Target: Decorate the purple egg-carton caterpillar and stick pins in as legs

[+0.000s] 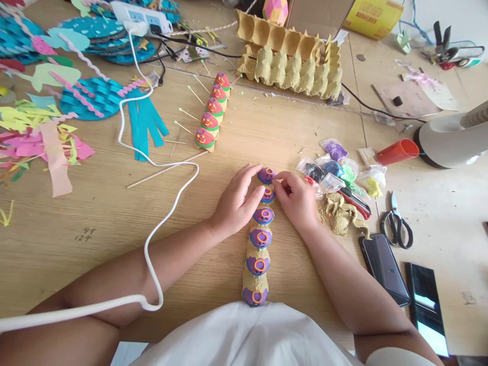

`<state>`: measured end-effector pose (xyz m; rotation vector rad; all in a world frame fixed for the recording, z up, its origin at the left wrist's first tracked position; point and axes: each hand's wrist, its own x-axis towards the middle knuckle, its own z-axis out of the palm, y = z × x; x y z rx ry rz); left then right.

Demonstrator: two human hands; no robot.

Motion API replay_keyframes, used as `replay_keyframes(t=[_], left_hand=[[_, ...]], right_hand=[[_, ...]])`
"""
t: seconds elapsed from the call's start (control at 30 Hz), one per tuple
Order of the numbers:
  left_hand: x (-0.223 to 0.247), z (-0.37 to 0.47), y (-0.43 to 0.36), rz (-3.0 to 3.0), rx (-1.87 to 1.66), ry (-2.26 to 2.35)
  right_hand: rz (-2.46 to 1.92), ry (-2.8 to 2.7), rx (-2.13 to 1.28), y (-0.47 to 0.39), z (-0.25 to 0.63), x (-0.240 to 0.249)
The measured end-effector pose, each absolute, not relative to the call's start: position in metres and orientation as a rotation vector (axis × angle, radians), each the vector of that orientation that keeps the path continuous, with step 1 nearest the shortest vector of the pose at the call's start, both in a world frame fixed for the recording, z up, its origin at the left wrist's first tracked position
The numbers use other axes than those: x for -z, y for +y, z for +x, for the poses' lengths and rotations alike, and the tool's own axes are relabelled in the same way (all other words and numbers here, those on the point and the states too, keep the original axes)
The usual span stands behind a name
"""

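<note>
currently the right hand (299, 198) has thumb and forefinger close together at the far purple cap (267, 175); whether they grip anything, i cannot tell. the left hand (237, 198), thumb and fingers parted, sits at that cap's nine o'clock. the bumpy strip (261, 238) runs toward six. a red-capped strip (209, 121) lies at eleven, clay bags (332, 168) at three, scissors (396, 214) nearer four.

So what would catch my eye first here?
Probably the purple-bumped strip at centre, its far end between the left hand and right hand. Next comes the row of smiling red faces, beyond it to the left, then the woven blue disc at upper left.
</note>
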<state>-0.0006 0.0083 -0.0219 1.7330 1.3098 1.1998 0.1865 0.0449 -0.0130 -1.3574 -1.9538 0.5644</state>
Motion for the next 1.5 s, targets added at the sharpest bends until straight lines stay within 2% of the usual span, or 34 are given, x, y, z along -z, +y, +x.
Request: replay_keyframes(t=[0.27, 0.5, 0.6, 1.17, 1.5], left_hand=[[0.023, -0.001, 0.008, 1.714, -1.247, 1.295], [0.024, -0.001, 0.008, 1.653, -1.295, 1.294], [0.025, -0.002, 0.007, 1.656, -1.309, 1.297], [-0.005, -0.005, -0.004, 2.08, -1.445, 1.261], [-0.007, -0.006, -0.003, 2.187, -1.442, 1.181]], right_hand=[[-1.351, -1.727, -0.747, 0.045, 0.19, 0.007], [-1.268, -1.163, -1.338, 0.049, 0.196, -0.003], [-1.188, -1.065, -1.475, 0.048, 0.197, -0.005], [-0.875, -1.217, -1.583, 0.021, 0.191, 0.005], [-0.905, -1.341, -1.596, 0.014, 0.185, -0.005]])
